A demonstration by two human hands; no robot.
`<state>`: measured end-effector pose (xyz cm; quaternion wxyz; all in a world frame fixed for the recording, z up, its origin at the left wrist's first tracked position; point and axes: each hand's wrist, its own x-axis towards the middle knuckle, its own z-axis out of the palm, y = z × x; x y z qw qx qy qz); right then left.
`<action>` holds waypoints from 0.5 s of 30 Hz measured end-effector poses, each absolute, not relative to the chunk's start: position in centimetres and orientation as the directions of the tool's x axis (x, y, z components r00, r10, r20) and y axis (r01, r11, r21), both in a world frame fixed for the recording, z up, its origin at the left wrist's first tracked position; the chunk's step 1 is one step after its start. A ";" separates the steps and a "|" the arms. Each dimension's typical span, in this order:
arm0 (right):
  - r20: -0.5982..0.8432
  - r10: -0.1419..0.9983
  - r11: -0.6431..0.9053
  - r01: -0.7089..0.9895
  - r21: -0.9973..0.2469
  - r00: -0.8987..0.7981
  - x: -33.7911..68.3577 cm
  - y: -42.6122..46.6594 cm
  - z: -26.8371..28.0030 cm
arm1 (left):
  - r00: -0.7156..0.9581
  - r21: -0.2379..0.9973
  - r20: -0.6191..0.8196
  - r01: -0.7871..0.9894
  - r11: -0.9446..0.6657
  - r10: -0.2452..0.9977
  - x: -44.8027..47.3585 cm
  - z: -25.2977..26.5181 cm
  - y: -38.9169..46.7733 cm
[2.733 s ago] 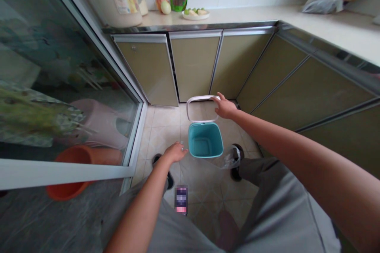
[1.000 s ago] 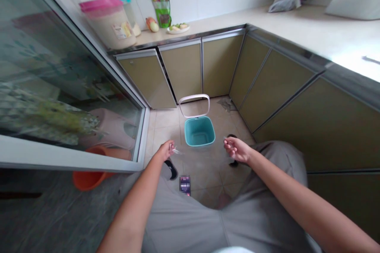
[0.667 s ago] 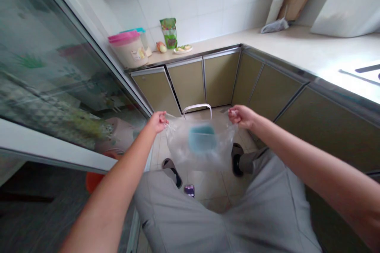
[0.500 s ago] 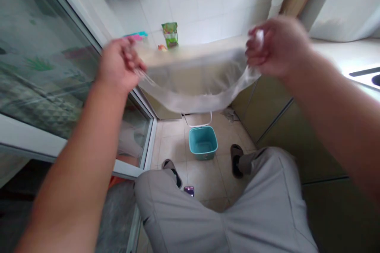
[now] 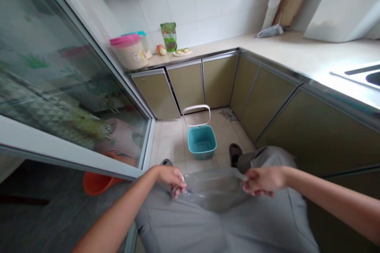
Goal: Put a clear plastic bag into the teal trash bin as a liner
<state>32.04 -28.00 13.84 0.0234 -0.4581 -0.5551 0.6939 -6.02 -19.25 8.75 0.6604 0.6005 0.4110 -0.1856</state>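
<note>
A thin, see-through plastic bag is stretched between my two hands, low over my lap. My left hand is closed on one side of its edge, and my right hand pinches the opposite side. The bag's lower part hangs against my grey trousers. Beyond it, on the tiled floor between my feet, stands a teal bin with an open top and nothing visible inside. Its pale hinged rim is raised at the back.
Cabinets and a counter run along the back and right. A pink-lidded tub, a green packet and a small plate sit on the counter. A glass sliding door is at left, with an orange basin beyond.
Both hands have come down and closer to my body, bringing the bag from high above the bin to over my lap. The bin has stayed in place.
</note>
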 end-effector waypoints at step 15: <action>-0.364 0.875 -0.361 0.071 -0.930 -0.318 33.5 -16.0 20.4 | 0.424 0.970 -0.202 -0.035 0.239 0.883 -9.0 16.9 -7.6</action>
